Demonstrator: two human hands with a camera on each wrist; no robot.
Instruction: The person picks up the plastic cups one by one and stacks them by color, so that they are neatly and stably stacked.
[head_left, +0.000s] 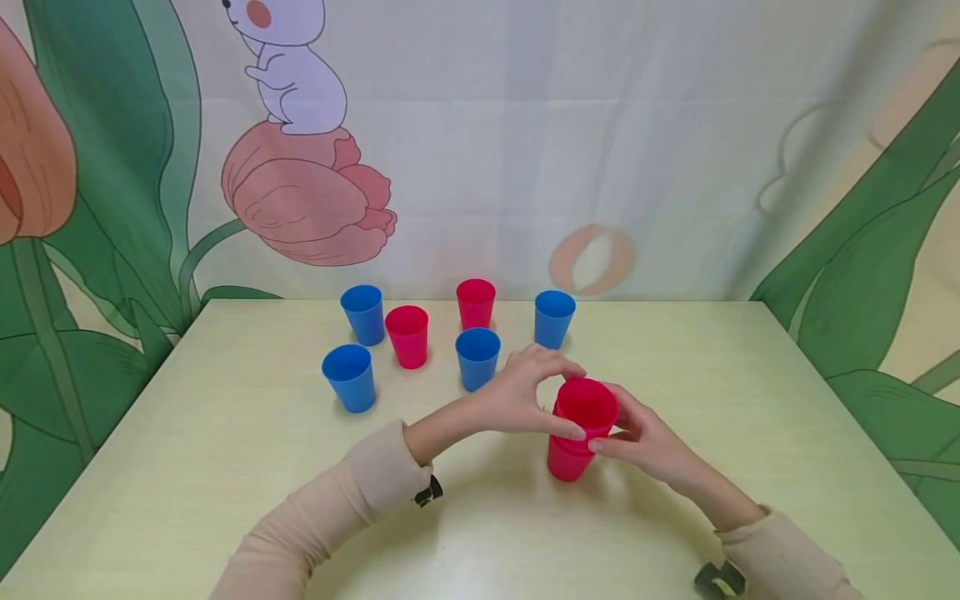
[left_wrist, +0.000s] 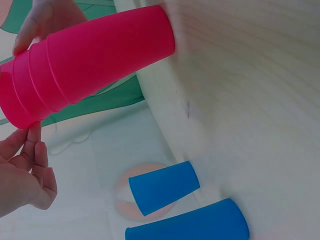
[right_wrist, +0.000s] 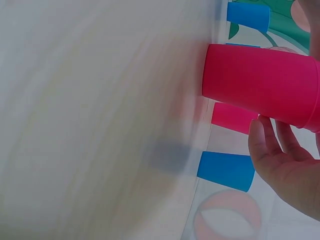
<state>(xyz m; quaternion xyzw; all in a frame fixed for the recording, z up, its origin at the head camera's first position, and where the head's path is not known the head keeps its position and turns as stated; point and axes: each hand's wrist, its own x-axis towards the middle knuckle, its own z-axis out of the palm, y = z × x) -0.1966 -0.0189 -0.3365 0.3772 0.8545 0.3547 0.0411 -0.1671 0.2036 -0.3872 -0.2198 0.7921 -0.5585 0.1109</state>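
A stack of nested red cups [head_left: 567,460] stands upright on the table, several rims showing one above another in the left wrist view. My left hand [head_left: 517,392] grips the top red cup [head_left: 588,404] near its rim, thumb in front and fingers behind. From the right side, my right hand [head_left: 652,442] holds the stack just below the rim, its thumb at the front. In the right wrist view, the right hand's fingers [right_wrist: 287,160] lie against the red wall of the stack. The stack's base meets the tabletop in the left wrist view.
Blue cups [head_left: 349,379] and red cups [head_left: 407,337] stand upright, apart, toward the table's back left and middle. One blue cup [head_left: 477,358] is just beyond my left forearm; another blue cup [head_left: 554,321] stands near the back edge. A printed curtain [head_left: 675,167] hangs behind the table [head_left: 225,500].
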